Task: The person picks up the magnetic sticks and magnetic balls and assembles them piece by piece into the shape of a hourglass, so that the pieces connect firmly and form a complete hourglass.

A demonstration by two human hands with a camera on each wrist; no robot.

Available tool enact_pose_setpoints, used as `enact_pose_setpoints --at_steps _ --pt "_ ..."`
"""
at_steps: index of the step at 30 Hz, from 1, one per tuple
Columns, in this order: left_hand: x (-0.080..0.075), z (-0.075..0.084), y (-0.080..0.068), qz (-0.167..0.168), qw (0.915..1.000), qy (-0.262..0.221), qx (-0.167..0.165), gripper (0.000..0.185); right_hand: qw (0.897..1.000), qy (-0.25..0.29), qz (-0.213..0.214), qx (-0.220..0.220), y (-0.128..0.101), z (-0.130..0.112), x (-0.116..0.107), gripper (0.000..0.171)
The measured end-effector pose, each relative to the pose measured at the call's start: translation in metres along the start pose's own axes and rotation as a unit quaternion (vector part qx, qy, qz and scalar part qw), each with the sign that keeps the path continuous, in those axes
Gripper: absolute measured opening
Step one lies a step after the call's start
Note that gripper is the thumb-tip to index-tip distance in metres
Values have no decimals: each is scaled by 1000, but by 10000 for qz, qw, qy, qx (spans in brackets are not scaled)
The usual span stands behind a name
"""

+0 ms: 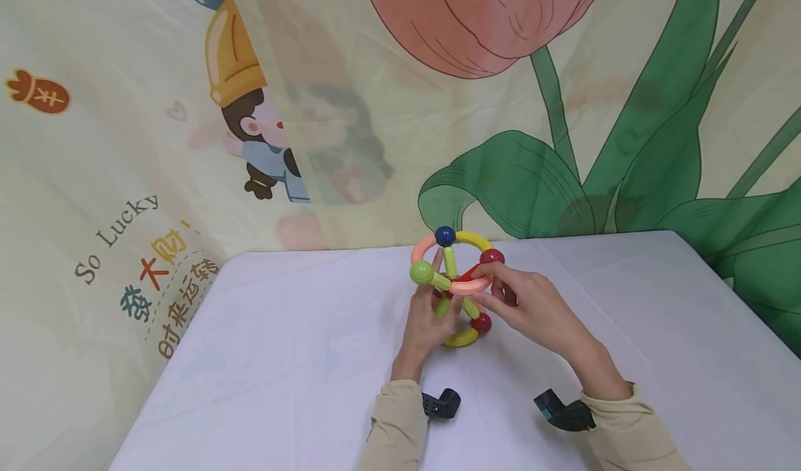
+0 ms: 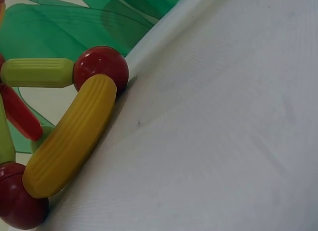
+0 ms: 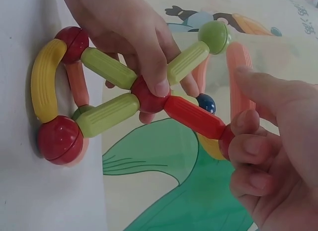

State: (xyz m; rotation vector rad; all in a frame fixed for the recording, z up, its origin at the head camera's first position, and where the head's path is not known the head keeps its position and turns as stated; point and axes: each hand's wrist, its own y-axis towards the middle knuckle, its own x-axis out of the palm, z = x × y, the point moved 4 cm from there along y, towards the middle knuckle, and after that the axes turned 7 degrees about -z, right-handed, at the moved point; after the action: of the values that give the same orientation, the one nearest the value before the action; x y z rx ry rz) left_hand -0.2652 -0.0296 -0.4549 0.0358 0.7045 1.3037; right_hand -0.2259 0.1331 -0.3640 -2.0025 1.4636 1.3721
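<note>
A magnetic stick-and-ball structure stands upright near the table's back edge, built of coloured rods and balls. My left hand holds its middle, thumb on the central red ball. From that ball, light green rods and one red rod spread outward. My right hand pinches a curved pink rod. One end of this rod is close to the light green ball; fingers hide the other, near a red ball. A yellow curved rod joins two red balls at the base.
The structure stands on a table with a white cloth. Right behind it hangs a printed curtain with a tulip and cartoon figures. Black wrist devices sit at both sleeves.
</note>
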Motion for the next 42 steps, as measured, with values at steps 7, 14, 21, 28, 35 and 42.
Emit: enact_pose_setpoints --at_steps 7,14,21,28,35,42 --pt "-1 0 1 34 9998 -138 112 76 9999 -95 55 30 1 -4 1 31" --pt "-1 1 1 68 9995 -207 228 75 9997 -165 142 57 1 -8 3 30" --pt "1 1 0 1 9997 -221 69 76 9990 -301 323 66 -1 -15 3 32" --pt "1 2 0 -49 9990 -435 62 78 9979 -430 469 89 -1 -22 6 34" --pt "2 1 0 -24 9989 -438 168 79 9967 -438 686 41 -1 -27 9 33" --pt "2 -1 0 -106 9978 -659 37 80 9967 -451 660 116 0 -28 11 32"
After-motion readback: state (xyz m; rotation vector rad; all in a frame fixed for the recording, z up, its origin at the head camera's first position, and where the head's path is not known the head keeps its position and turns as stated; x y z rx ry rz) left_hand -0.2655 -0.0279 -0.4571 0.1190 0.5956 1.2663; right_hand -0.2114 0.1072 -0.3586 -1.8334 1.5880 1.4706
